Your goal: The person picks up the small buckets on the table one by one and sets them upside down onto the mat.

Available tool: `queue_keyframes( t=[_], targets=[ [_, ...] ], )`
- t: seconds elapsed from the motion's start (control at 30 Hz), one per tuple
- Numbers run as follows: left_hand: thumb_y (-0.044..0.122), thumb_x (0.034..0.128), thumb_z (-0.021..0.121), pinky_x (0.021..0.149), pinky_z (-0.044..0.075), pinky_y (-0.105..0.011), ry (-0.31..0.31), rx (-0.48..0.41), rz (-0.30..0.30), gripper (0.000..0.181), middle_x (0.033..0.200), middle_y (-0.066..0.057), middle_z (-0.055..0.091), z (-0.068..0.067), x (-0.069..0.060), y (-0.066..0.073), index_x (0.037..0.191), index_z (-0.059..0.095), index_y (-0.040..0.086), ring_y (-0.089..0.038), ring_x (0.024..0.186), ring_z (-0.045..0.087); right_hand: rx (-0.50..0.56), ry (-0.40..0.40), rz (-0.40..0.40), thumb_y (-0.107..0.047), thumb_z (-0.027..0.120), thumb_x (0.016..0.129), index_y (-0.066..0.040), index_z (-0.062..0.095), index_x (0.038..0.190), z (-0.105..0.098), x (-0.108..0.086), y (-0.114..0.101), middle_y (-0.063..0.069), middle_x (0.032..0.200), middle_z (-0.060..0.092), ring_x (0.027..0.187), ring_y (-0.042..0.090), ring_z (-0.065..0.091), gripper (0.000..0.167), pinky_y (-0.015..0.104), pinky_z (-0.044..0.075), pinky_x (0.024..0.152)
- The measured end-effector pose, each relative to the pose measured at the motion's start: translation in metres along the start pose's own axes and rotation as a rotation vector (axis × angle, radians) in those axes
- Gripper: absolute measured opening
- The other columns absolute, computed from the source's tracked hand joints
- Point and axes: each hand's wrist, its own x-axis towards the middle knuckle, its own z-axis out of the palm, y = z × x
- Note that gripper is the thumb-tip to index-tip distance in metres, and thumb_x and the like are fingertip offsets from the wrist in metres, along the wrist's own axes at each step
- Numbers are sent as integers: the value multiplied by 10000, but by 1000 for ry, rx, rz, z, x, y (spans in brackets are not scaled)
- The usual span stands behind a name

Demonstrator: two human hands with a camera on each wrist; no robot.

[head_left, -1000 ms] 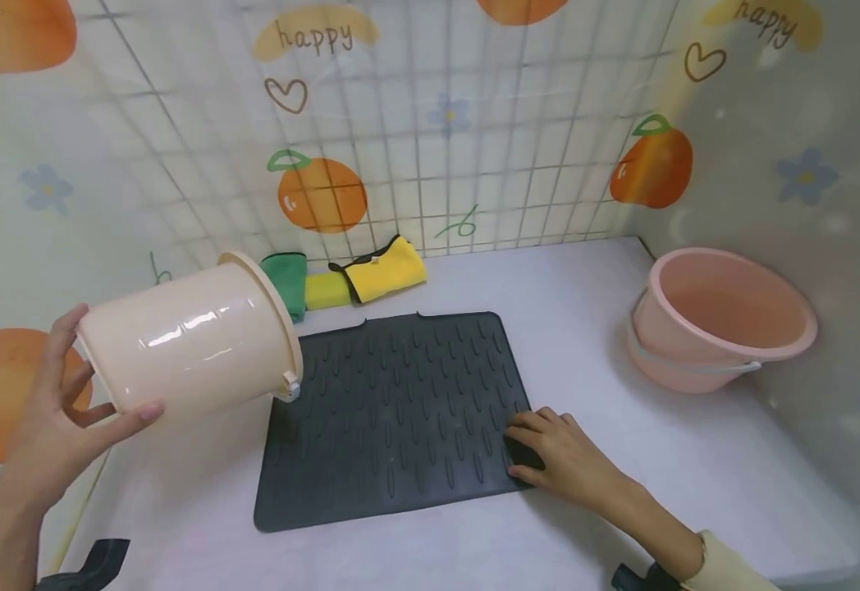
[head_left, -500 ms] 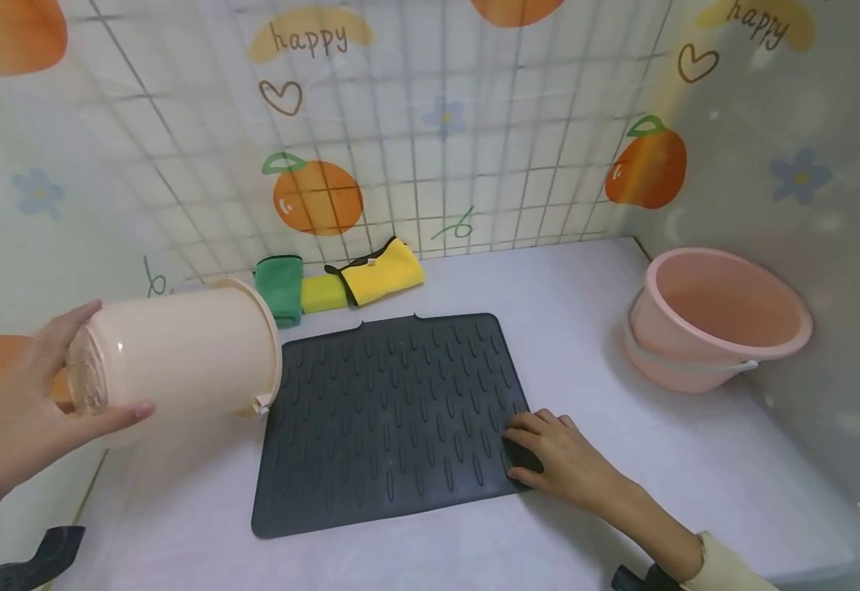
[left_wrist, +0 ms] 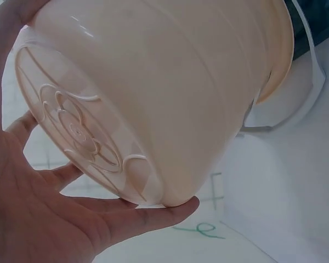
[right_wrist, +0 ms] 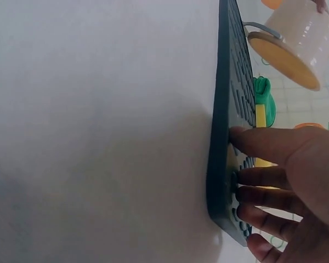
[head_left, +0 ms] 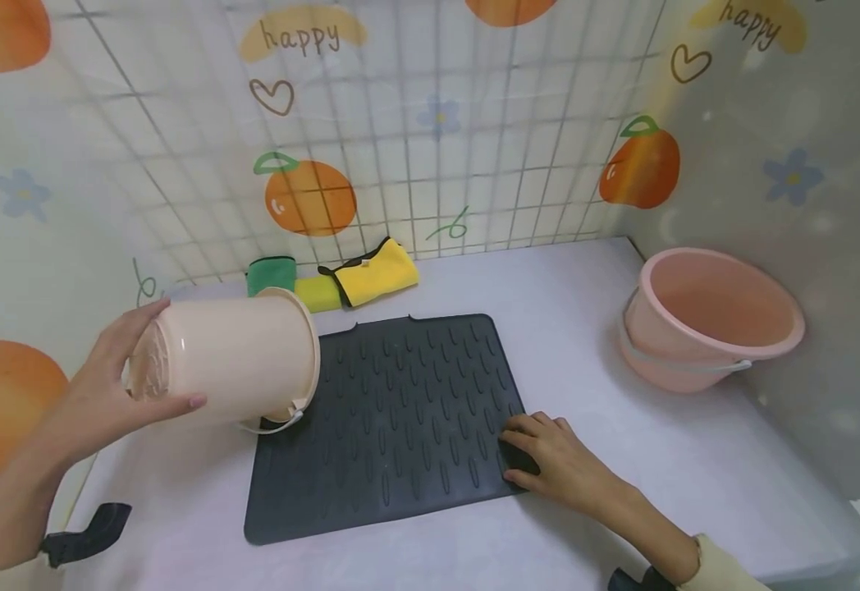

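A cream bucket [head_left: 231,357] lies tilted on its side in the air, its mouth over the left part of a dark ribbed mat [head_left: 386,427]. My left hand [head_left: 108,394] grips it round the base; in the left wrist view the thumb and fingers spread about the flower-patterned bottom [left_wrist: 77,129]. The white handle [head_left: 278,427] hangs below the rim. My right hand [head_left: 559,460] rests on the mat's right edge, its fingertips touching the surface, as the right wrist view also shows near the mat's corner [right_wrist: 222,192].
A pink bucket [head_left: 677,361] stands upright at the right by the wall. Along the back lie a green cloth [head_left: 271,275], a yellow-green cloth [head_left: 317,293] and a yellow cloth [head_left: 378,275]. A patterned curtain [head_left: 415,107] borders the table.
The cream bucket swung left, then came back right and lower, tilting so that its handle now hangs down over the mat. My right hand has stayed on the mat's edge.
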Motion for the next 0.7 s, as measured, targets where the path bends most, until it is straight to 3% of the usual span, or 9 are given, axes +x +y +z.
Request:
queue_keyframes(
  t=[0.17,0.33,0.7],
  targets=[
    [368,702,918,790,361,-819,-14,50,50,1191,1648,-116,90,2,10,8,1583,121,462,-517,1351,227,6,-2,0,-346,811,846,-53,690,1230,0,1,-1,55,1282,599,1130,222,532,498,442,449,849],
    [434,691,909,774,428,-774,-43,119,106,1178,1614,-182,149,6,26,22,1605,171,348,-491,1284,267,8,19,-3,-327,828,832,-49,695,1218,-1,0,-1,60,1272,602,1119,225,533,494,437,448,837],
    [621,706,826,904,347,-786,-200,251,119,1169,1586,-259,148,20,60,61,1613,157,308,-510,1368,238,14,-1,18,-310,815,847,-38,689,1221,-2,-1,-3,71,1289,591,1131,240,536,479,453,451,849]
  ],
)
